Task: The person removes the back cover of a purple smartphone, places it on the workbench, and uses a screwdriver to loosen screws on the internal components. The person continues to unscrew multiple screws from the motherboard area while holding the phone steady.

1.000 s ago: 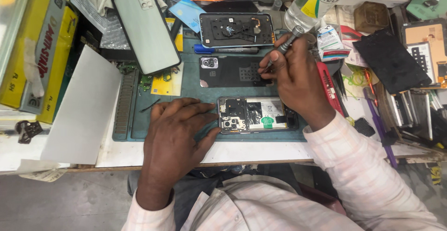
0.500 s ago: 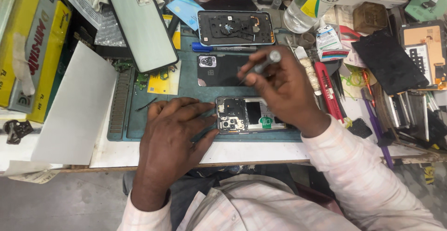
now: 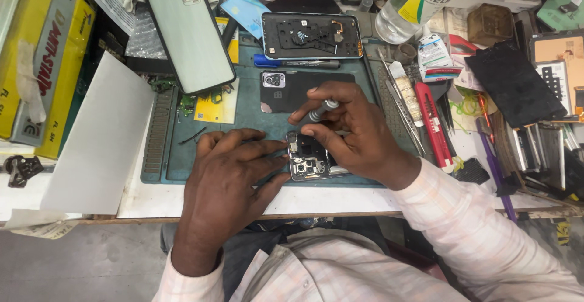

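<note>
Sleeves: pale, faintly checked cuffs are seen at the bottom edge, nearest the camera.
Left hand [image 3: 228, 177]: laid flat, palm down, with the fingers spread over the mat; the fingertips are pressed against the left end of the phone. Nothing is gripped.
Phone [image 3: 309, 158]: an opened handset with its back removed, lying lengthwise near the front edge of the mat, between the two hands. A silver frame, dark board shields and a cluster of camera lenses at the near left corner are exposed; its right part is covered by the right hand.
Right hand [image 3: 356, 135]: curled over the phone's right part, with a screwdriver [image 3: 323, 110] pinched between thumb and fingers; the grey handle is tilted up to the right, and the tip is hidden.
Mat [image 3: 243, 116]: a teal work mat on the white bench, with ribbed trays along its sides.
Back cover [image 3: 286, 89]: a dark panel with a camera window, lying just beyond the hands.
Frame [image 3: 312, 35]: a second stripped handset, further back.
Case [image 3: 188, 33]: a black-rimmed shell, leaning at the far left.
Bottle [image 3: 413, 4]: clear plastic, at the far edge.
</note>
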